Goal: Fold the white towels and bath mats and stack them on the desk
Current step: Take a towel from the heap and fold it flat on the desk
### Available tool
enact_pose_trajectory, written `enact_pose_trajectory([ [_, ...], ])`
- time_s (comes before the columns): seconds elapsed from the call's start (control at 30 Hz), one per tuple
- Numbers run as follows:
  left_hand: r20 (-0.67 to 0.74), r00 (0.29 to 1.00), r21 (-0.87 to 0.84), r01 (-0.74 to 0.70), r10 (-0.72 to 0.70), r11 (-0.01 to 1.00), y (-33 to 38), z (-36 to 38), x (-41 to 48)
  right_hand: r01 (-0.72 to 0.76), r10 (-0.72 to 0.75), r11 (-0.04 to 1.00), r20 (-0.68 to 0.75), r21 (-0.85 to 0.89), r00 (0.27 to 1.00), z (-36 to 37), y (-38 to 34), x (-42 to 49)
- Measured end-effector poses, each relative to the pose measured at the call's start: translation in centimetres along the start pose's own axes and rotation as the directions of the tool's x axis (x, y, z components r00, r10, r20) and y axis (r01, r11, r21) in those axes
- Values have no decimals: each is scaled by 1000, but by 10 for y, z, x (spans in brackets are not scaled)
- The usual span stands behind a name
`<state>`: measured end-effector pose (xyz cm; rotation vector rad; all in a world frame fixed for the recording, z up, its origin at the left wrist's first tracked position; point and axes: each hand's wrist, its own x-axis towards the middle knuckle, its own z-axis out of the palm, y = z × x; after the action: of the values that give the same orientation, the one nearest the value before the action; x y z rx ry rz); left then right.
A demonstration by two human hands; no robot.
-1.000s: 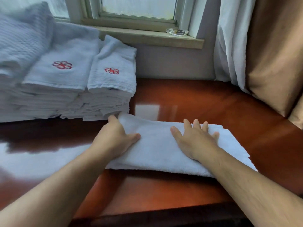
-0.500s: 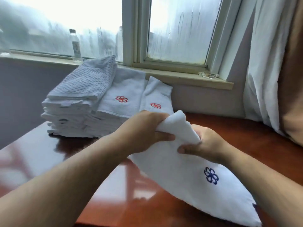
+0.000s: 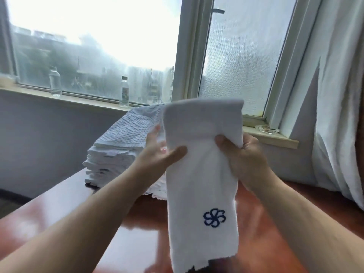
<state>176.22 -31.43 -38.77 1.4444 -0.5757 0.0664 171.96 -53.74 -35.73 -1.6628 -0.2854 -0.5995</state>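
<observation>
Glossy red-brown wooden desk (image 3: 59,223), by a window: tall stack of folded white towels (image 3: 122,138), done. In the air above the desk: narrow white terry towel with blue flower emblem (image 3: 201,174), left hand (image 3: 157,154) and right hand (image 3: 242,160) pinching its side edges. I judge the last fold and the stacking remain.

Bare left hand (image 3: 157,156) and right hand (image 3: 244,160), plain fingers (image 3: 155,131), forearms (image 3: 88,213) bare to the frame edge

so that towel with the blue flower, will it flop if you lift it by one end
Likely floppy: the towel hangs limp below the left hand and right hand pinching it. Probably light: thumb-and-finger grips carry it. Its fuzzy pile looks unlikely to slip.
</observation>
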Motion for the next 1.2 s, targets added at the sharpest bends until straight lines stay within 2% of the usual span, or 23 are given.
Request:
enact_pose_trajectory([
  [0.03, 65, 997, -89, 50, -44, 995, -7, -1, -3, -4, 5, 999, -35, 32, 999, 4, -2, 5],
  [0.1, 174, 984, -136, 53, -29, 989, -19, 0, -8, 18, -8, 996, -102, 92, 995, 14, -8, 16],
  [0.23, 175, 984, -165, 64, -35, 984, -35, 0, -8, 60, -10, 976, -236, 207, 972, 28, -15, 36],
  [0.37, 326, 930, -228, 253, -171, 940, -53, 4, -13, 56, 28, 951, -266, 303, 964, 29, -11, 58],
  [0.47, 187, 951, -211, 284, -246, 936, -59, 9, -7, 3, 75, 973, -329, 230, 941, 15, 1, 76],
  [0.53, 60, 957, -181, 290, -284, 940, -61, 9, 2, -43, 42, 999, -340, 5, 940, 1, 12, 89],
  [0.6, 12, 959, -88, 283, -284, 955, -61, 9, 11, -87, 15, 971, -310, -221, 951, -10, 25, 98],
  [0.63, 5, 960, -35, 280, -280, 959, -61, 8, 14, -119, 31, 955, -307, -271, 951, -15, 32, 103],
  [0.67, -1, 960, 8, 278, -278, 960, -62, 7, 17, -160, 72, 950, -308, -268, 949, -17, 40, 107],
  [0.77, -4, 957, 97, 289, -290, 952, -65, 2, 24, -280, 247, 957, -287, -79, 926, -17, 57, 116],
  [0.87, -4, 953, 120, 301, -303, 946, -67, -7, 35, -327, 327, 944, -229, 36, 917, -8, 67, 127],
  [1.07, 1, 959, 48, 284, -285, 958, -55, -39, 70, -244, 273, 955, -180, 170, 945, 31, 75, 176],
  [1.13, -42, 958, 25, 284, -283, 959, -49, -51, 93, -226, 263, 953, -183, 204, 947, 45, 80, 204],
  [1.2, -128, 954, 97, 285, -272, 954, -47, -65, 119, -246, 284, 949, -195, 196, 939, 61, 90, 238],
])
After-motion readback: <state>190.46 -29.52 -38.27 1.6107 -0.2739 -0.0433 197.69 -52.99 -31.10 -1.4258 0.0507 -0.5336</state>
